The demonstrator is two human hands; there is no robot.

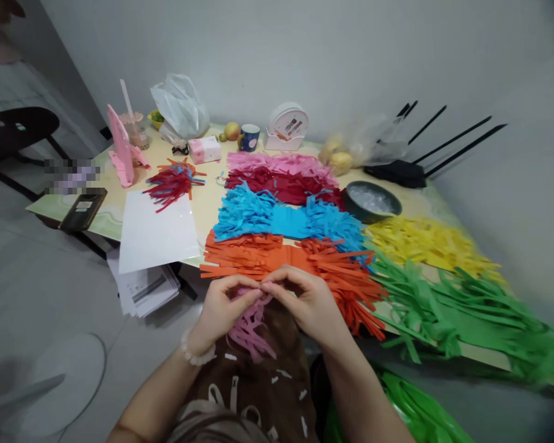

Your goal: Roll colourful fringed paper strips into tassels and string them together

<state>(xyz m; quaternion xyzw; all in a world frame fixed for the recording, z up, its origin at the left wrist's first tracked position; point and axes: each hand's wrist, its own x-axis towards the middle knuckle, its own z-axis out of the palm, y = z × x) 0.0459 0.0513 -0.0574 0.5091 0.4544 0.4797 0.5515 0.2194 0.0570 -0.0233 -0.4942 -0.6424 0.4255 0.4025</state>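
Note:
A pink paper tassel [252, 329] hangs over my lap, its strips pointing down. My left hand [226, 304] pinches its top between thumb and forefinger. From the other side my right hand [302, 301] grips the same top end, and the fingertips of both hands meet there. Just beyond my fingers lies fringed orange paper [290, 257]. Behind it are rows of fringed blue paper [290, 220], dark red paper [289, 187] and pink paper [281, 165].
Yellow fringe [429, 243] and green fringe [475, 317] spread along the right. A dark bowl [373, 201], a mug [249, 137] and a router [397, 173] stand farther back. Finished-looking tassels [173, 183] lie by a white sheet [157, 231]. A person [9, 74] is at the far left.

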